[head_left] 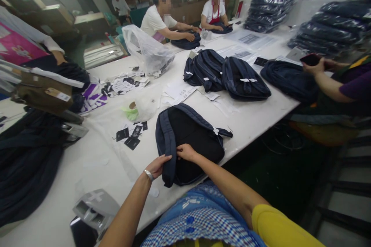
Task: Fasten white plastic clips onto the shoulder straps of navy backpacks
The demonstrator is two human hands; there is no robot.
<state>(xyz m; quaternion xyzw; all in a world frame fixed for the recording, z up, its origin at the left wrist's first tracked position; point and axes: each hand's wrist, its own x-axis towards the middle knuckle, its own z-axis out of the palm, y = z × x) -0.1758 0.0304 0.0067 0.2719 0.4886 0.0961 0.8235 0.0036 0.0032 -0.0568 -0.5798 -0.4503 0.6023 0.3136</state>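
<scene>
Backpack (191, 139), dark navy, lies flat on the white table (95, 162) at 6 o'clock of the view, back panel up, near end overhanging the table edge toward the person. Left hand (158, 165), bracelet (148, 175) on the wrist, has its grip pinched on the pack's near-left corner, at the foot of the shoulder strap (165, 139). Right hand (187, 151) sits just beside it at 1 o'clock, fingers curled onto the near rim. Cannot tell whether that grip pinches fabric or only presses on it.

Black hang tags (131, 136) are scattered at 10 o'clock of the pack, near but apart. Green tape roll (131, 111) is further out at 11. Two more dark packs (226, 73) lie at 1 o'clock, well apart. Clear plastic bag (146, 52) is at 12. Grey device (94, 206) sits at 8 o'clock by the left forearm. A co-worker's hand (314, 65) holds a phone at 2 o'clock.

Risks, as judged:
- Both hands sit at one end, and the pack already hangs over the edge, so a pull toward the body could slide it off the table.
- A leftward sweep of the pack or strap could scatter the loose tags.
- The left elbow could knock the grey device, which sits close to the table edge.
</scene>
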